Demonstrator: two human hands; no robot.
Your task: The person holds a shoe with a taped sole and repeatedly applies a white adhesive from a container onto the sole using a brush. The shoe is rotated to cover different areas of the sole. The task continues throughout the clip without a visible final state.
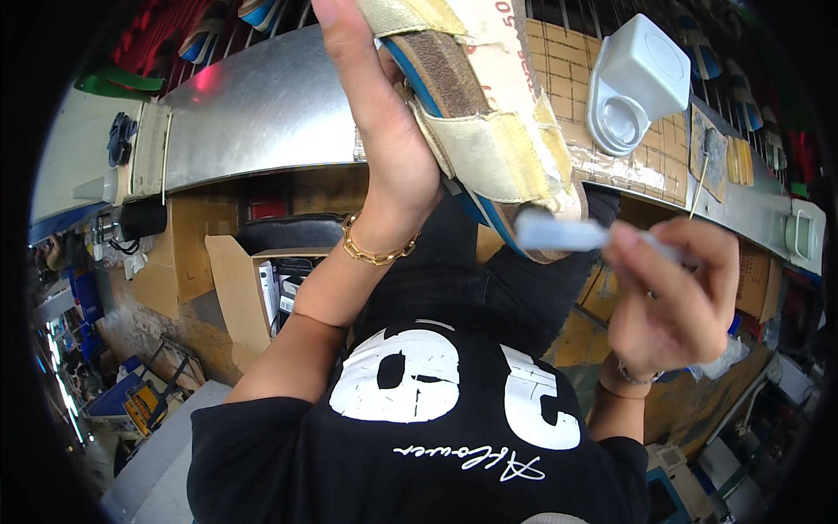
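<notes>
A sandal upper [489,148], in pale yellow and brown, is stretched over a shoe last [493,48] with its bottom turned up and a blue edge along its side. My left hand [384,113] grips it from the left, thumb along the side; the fingers behind are mostly hidden. In my right hand [672,288], a small brush [563,232] with a pale, blurred handle is pinched between thumb and fingers. Its dark tip meets or nearly meets the lower end of the upper; blur hides whether they touch.
A white plastic pot with a round cup [642,83] stands on taped cardboard [559,65] at the bench's right. The metal bench top [262,105] runs left. Racks with more blue-edged footwear [199,39] line the back. An open cardboard box [237,293] sits below the bench.
</notes>
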